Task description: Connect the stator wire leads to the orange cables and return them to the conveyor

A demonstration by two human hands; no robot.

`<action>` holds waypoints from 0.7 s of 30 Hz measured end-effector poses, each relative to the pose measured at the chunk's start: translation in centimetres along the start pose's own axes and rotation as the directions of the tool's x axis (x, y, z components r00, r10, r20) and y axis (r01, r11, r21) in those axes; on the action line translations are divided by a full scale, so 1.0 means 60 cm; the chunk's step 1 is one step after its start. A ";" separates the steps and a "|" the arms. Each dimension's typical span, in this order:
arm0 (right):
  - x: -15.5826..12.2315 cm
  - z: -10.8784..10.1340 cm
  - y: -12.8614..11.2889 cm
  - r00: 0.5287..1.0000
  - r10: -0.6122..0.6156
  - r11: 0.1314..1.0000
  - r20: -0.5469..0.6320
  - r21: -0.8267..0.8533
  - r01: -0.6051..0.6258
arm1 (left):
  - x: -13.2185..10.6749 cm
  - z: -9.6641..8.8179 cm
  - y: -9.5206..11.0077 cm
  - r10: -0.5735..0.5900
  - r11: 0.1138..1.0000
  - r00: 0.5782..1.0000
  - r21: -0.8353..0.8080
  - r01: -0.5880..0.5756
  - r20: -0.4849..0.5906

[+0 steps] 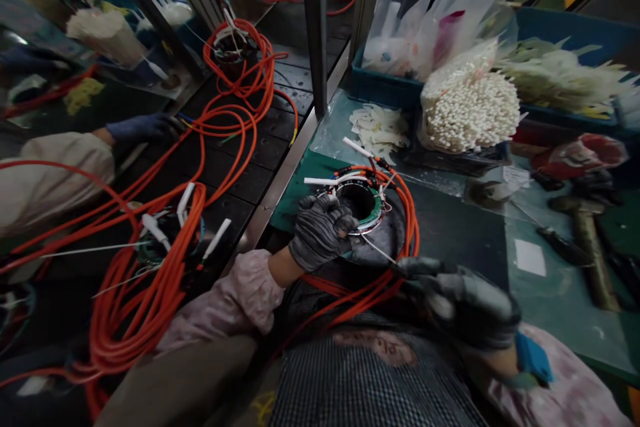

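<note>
A ring-shaped wired assembly (374,210) with a green and metal rim lies on a dark round pad (385,237), with white-sleeved leads sticking out of it. My left hand (320,231), in a grey coated glove, is shut over the near edge of the ring. Orange cables (407,230) loop from the ring toward my lap. My right hand (457,303), also gloved in grey, pinches a thin pale wire (379,249) that runs up to the ring. Its fingertips lie close to the orange cables.
A co-worker's blue-gloved hand (143,127) and beige sleeve reach across a black perforated bench (250,167) holding coiled orange cables and similar ring assemblies. To the right are a blue crate (385,83), plastic bags, a bundle of white-tipped sleeves (470,110) and a wooden-handled mallet (585,247).
</note>
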State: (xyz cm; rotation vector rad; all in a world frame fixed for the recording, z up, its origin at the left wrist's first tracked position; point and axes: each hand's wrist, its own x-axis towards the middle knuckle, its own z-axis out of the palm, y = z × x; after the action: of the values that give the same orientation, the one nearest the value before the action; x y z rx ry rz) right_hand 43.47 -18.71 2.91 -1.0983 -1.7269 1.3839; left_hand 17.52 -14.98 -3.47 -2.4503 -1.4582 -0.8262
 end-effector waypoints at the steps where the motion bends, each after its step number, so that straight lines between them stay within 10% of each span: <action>1: 0.000 0.003 0.005 0.998 -0.002 1.000 0.064 -0.021 0.004 | 0.000 0.000 -0.001 0.005 1.000 1.000 0.001 -0.005 0.018; 9: 0.111 0.036 0.044 0.945 -0.305 0.797 -0.115 -0.574 0.188 | -0.004 -0.013 -0.015 0.044 0.991 0.997 -0.130 -0.036 0.059; 13: 0.151 0.040 0.033 0.955 -0.297 0.704 0.006 -0.674 0.223 | -0.003 -0.012 -0.017 0.010 0.992 0.995 -0.123 0.002 0.096; 18: 0.165 0.044 0.020 0.966 -0.231 0.928 -0.119 -0.326 0.181 | 0.004 -0.012 -0.015 0.042 0.992 0.996 -0.123 -0.032 0.074; 21: 0.166 0.033 0.012 0.996 -0.090 0.996 0.009 0.000 0.090 | 0.005 -0.012 -0.015 0.075 0.992 0.997 -0.105 -0.071 0.035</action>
State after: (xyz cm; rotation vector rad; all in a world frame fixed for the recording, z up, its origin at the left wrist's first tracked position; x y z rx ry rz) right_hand 37.61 -10.51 1.67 -1.0035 -1.7616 1.3344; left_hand 16.60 -14.57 -2.83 -2.5923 -1.3618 -0.8656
